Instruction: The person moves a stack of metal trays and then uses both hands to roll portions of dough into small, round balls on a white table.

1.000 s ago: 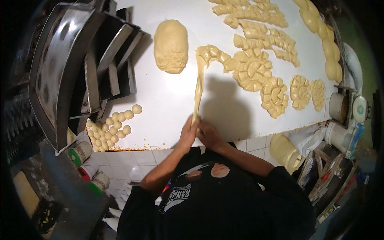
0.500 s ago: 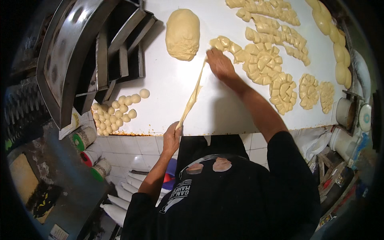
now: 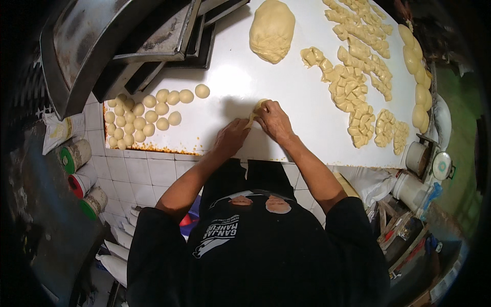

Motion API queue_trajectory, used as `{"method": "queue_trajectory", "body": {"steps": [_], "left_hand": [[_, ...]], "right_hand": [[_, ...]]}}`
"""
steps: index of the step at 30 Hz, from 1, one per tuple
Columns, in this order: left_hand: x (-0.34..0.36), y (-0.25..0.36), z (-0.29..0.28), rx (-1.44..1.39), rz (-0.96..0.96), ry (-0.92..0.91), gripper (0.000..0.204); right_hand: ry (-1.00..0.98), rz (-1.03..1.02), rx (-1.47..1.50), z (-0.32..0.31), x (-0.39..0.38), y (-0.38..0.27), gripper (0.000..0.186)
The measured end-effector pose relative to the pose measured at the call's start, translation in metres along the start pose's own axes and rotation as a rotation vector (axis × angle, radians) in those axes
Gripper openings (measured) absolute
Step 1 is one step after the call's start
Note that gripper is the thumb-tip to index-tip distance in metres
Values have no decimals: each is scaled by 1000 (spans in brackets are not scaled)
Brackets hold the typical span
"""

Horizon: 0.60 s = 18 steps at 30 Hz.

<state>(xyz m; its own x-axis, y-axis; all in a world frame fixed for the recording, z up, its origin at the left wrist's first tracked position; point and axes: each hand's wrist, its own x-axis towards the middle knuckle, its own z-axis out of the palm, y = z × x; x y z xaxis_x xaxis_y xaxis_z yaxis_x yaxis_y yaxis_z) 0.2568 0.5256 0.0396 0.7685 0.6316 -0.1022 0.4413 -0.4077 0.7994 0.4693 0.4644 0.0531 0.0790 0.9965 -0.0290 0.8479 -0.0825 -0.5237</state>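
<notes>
Close together above the near part of the white table (image 3: 220, 71), my two hands grip one piece of dough (image 3: 261, 106). My left hand (image 3: 232, 137) is closed on its near end, with the fingers partly hidden. The fingers of my right hand (image 3: 274, 122) are bent round the far part, and a pale bit sticks out past them. To the left lie several round dough balls (image 3: 162, 109) in loose rows. A large smooth dough lump (image 3: 272, 31) rests beyond my hands. On the right are clusters of cut dough pieces (image 3: 348, 89).
Dark metal trays (image 3: 148, 38) are stacked at the far left, overhanging the table. Cut dough strips (image 3: 365, 48) and a row of long dough rolls (image 3: 420, 84) line the right side. Lidded buckets (image 3: 82, 181) stand below left; a white pot (image 3: 417, 156) is beyond the right edge.
The long stretched dough strip is now short and bunched between my hands. My right hand has come nearer, my left has moved up over the table. The view has shifted.
</notes>
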Motion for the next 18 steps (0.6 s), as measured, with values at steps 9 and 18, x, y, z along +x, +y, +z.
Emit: {"method": "queue_trajectory", "body": {"steps": [9,18], "left_hand": [[-53,-77,-77,381,377,-228,41],[-54,-63,-45,428,346,-117,36]], "right_hand": [[-53,-99,-137,-48,-120,84,25],[-227,97,64,5,-116,50,49]]}}
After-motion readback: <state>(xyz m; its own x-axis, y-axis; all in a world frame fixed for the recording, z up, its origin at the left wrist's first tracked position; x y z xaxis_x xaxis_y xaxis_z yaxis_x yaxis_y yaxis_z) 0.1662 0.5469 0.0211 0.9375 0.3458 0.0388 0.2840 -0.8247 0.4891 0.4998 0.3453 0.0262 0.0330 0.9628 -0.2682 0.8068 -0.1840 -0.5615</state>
